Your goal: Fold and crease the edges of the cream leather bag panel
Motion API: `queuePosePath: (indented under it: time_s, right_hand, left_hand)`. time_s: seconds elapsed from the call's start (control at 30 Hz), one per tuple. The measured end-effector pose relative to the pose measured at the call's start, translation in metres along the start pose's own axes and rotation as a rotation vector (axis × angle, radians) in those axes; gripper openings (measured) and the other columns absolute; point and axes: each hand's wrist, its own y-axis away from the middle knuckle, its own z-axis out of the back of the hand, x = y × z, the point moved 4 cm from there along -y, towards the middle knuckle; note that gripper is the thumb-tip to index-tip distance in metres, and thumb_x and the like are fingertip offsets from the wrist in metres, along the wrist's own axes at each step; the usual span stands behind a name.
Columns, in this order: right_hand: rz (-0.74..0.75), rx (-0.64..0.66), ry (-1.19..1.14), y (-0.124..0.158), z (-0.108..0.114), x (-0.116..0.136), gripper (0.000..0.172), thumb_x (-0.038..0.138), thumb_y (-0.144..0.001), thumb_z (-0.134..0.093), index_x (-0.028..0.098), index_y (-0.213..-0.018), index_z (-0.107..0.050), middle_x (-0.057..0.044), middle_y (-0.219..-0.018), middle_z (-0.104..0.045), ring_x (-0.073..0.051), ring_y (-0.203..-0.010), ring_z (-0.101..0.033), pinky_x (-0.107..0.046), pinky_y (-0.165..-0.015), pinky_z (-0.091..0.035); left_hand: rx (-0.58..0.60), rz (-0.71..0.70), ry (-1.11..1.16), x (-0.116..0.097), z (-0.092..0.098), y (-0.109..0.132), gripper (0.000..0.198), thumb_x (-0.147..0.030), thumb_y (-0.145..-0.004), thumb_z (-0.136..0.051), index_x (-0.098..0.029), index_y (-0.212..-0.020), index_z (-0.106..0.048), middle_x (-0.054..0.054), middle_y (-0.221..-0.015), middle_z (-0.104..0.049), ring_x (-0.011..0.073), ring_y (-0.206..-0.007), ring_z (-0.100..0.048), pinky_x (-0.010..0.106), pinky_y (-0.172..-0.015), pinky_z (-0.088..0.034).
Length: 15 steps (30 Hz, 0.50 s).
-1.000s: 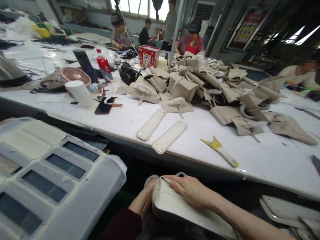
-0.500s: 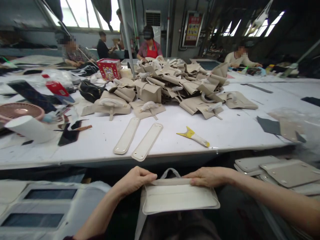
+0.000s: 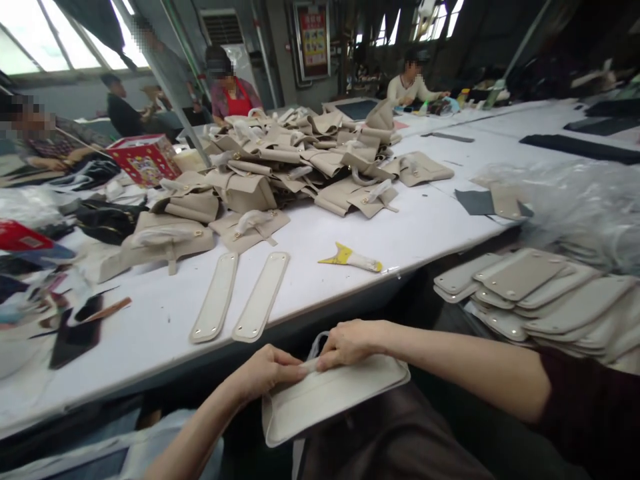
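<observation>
Over my lap I hold a cream-beige handbag (image 3: 340, 395), its pale base panel facing me and tilted up on the right. A plastic-wrapped handle (image 3: 316, 343) sticks out on its far side. My left hand (image 3: 273, 369) pinches the upper edge near the left end. Close beside it, my right hand (image 3: 350, 341) grips the same edge, fingers curled over the far side and partly hidden. Two pale strips with metal studs, a left strip (image 3: 215, 300) and a right strip (image 3: 261, 298), lie on the table beyond my hands.
A big heap of beige bag pieces (image 3: 300, 157) covers the white table (image 3: 310, 267). A yellow-and-white forked tool (image 3: 350, 257) lies near the edge. Stacked studded panels (image 3: 530, 280) are at right, below plastic sheeting (image 3: 580, 200). Co-workers sit across the table, one in a red apron (image 3: 240, 99).
My right hand has slid left along the bag's edge, close to my left hand. The bag has tilted, its right end higher. The camera view has turned to the right.
</observation>
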Motion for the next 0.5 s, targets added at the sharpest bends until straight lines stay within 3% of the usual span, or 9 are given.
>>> queuePosePath:
  time_s: [0.03,0.1,0.17,0.23,0.3,0.37,0.43,0.5]
  right_hand:
    - [0.003,-0.067,-0.033,0.001,0.002,0.0,0.037,0.058,-0.073,-0.069,0.029,-0.093,-0.079,-0.007,-0.094,-0.076,-0.035,-0.094,-0.068,-0.048,-0.086,-0.049]
    - [0.011,-0.265,-0.127,0.012,0.007,-0.011,0.032,0.053,-0.069,-0.074,0.028,-0.089,-0.078,-0.006,-0.092,-0.075,-0.033,-0.097,-0.067,-0.047,-0.092,-0.047]
    - [-0.003,-0.526,-0.264,0.034,0.011,-0.038,0.037,0.055,-0.075,-0.068,0.027,-0.099,-0.075,-0.006,-0.099,-0.074,-0.03,-0.106,-0.063,-0.045,-0.1,-0.043]
    - [-0.068,-0.785,-0.431,0.059,0.0,-0.075,0.049,0.062,-0.086,-0.049,0.023,-0.107,-0.071,-0.008,-0.1,-0.072,-0.027,-0.108,-0.062,-0.044,-0.102,-0.042]
    - [-0.171,-0.984,-0.605,0.08,-0.031,-0.109,0.067,0.068,-0.091,-0.027,0.017,-0.099,-0.07,-0.012,-0.088,-0.071,-0.027,-0.098,-0.065,-0.046,-0.095,-0.048]
    - [-0.265,-1.074,-0.775,0.086,-0.078,-0.13,0.08,0.07,-0.091,-0.009,0.015,-0.087,-0.067,-0.015,-0.074,-0.067,-0.027,-0.078,-0.068,-0.046,-0.077,-0.056]
    - [-0.287,-1.043,-0.919,0.075,-0.126,-0.131,0.079,0.068,-0.091,-0.005,0.017,-0.078,-0.064,-0.013,-0.064,-0.064,-0.026,-0.062,-0.067,-0.042,-0.06,-0.057]
    - [-0.242,-0.979,-1.009,0.056,-0.159,-0.12,0.076,0.062,-0.094,-0.006,0.019,-0.081,-0.066,-0.012,-0.065,-0.067,-0.026,-0.063,-0.069,-0.039,-0.057,-0.057]
  left_hand:
    - [-0.053,-0.049,-0.067,-0.004,-0.002,0.001,0.048,-0.055,-0.069,-0.069,-0.014,-0.093,-0.078,0.007,-0.084,-0.073,0.0238,-0.076,-0.063,0.03,-0.068,-0.046]
    - [-0.265,-0.17,-0.24,-0.012,-0.006,0.006,0.043,-0.051,-0.073,-0.066,-0.018,-0.097,-0.077,0.008,-0.104,-0.072,0.0292,-0.098,-0.062,0.036,-0.086,-0.047]
    - [-0.523,-0.313,-0.389,-0.021,-0.015,0.018,0.033,-0.043,-0.075,-0.065,-0.022,-0.1,-0.076,0.008,-0.12,-0.065,0.0301,-0.114,-0.056,0.04,-0.101,-0.039]
    - [-0.668,-0.425,-0.453,-0.029,-0.035,0.03,0.024,-0.037,-0.078,-0.064,-0.024,-0.096,-0.073,0.007,-0.119,-0.063,0.028,-0.114,-0.055,0.041,-0.101,-0.039]
    - [-0.656,-0.504,-0.451,-0.038,-0.063,0.035,0.015,-0.036,-0.082,-0.061,-0.025,-0.09,-0.069,0.005,-0.106,-0.064,0.0252,-0.104,-0.058,0.04,-0.095,-0.042]
    - [-0.597,-0.535,-0.434,-0.047,-0.092,0.033,0.011,-0.034,-0.085,-0.06,-0.024,-0.086,-0.065,0.004,-0.096,-0.065,0.0232,-0.096,-0.059,0.038,-0.088,-0.043]
    - [-0.549,-0.542,-0.439,-0.055,-0.115,0.027,0.009,-0.032,-0.086,-0.059,-0.023,-0.085,-0.063,0.003,-0.092,-0.064,0.0223,-0.093,-0.059,0.036,-0.084,-0.043]
    - [-0.535,-0.543,-0.464,-0.061,-0.13,0.018,0.01,-0.031,-0.087,-0.059,-0.023,-0.082,-0.063,0.002,-0.09,-0.064,0.0222,-0.092,-0.059,0.035,-0.081,-0.042]
